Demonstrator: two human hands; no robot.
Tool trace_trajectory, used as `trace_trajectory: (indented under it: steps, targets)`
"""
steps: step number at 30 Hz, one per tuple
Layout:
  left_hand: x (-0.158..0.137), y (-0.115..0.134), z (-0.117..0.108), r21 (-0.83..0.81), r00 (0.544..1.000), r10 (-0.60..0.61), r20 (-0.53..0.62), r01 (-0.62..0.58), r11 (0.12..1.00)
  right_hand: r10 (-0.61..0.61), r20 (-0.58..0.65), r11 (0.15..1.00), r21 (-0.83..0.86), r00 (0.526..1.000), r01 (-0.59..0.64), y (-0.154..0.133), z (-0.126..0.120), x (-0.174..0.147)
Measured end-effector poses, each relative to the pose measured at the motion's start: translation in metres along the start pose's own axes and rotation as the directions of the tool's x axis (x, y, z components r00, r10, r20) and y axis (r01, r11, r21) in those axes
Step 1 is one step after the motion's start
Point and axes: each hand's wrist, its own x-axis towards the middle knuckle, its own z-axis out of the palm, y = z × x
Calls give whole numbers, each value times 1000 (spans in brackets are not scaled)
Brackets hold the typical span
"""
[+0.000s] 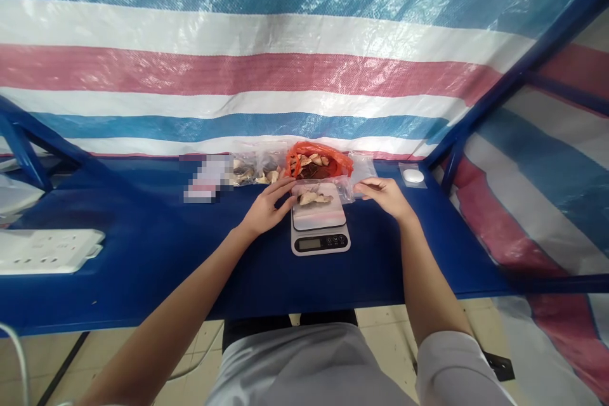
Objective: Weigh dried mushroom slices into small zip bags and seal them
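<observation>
A clear plastic bag (328, 189) with pale dried slices (314, 198) in it lies on the platform of a digital kitchen scale (320, 223). My left hand (270, 206) is at the bag's left edge, thumb and fingers apart. On the other side, my right hand (383, 195) has its fingers bent together at the bag's right end; the exact grip is small in view. Just behind the scale stands an orange plastic bag (342, 162), its mouth open, showing more dried slices and dark brown pieces. The scale's display looks blank.
Filled clear bags (243, 172) stand left of the orange bag. A flat clear bag (364, 166) lies behind my right hand, and a small packet with a white disc (413, 176) lies farther right. A white power strip (50, 250) is at the left. Blue frame bars (476, 111) flank the table.
</observation>
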Motion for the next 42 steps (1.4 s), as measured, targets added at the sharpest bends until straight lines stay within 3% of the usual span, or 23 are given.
trace_trajectory:
  steps: [3, 6, 9, 11, 15, 22, 42]
  targets:
    - [-12, -6, -7, 63, 998, -30, -59, 34, 997, -117, -123, 930, -362, 985, 65, 2, -4, -7]
    - [-24, -13, -11, 170, 997, -64, -53, 72, 983, -211, -92, 733, -674, 973, 95, 8, 0, -16]
    - [-34, -16, -12, 304, 994, -105, 38, 89, 949, -273, 38, 593, -780, 961, 200, 21, 10, -23]
    - [-39, -16, -10, 378, 986, -143, 82, 102, 920, -241, 62, 554, -811, 969, 189, 31, 17, -26]
    - [-42, -13, -8, 455, 974, -201, 104, 133, 880, -160, 44, 556, -821, 986, 127, 41, 25, -30]
    - [-40, -15, -6, 474, 965, -238, 108, 161, 866, -123, 47, 569, -815, 991, 110, 41, 25, -30]
    - [-40, -15, -5, 492, 965, -246, 95, 170, 854, -100, 34, 582, -808, 994, 87, 39, 25, -32]
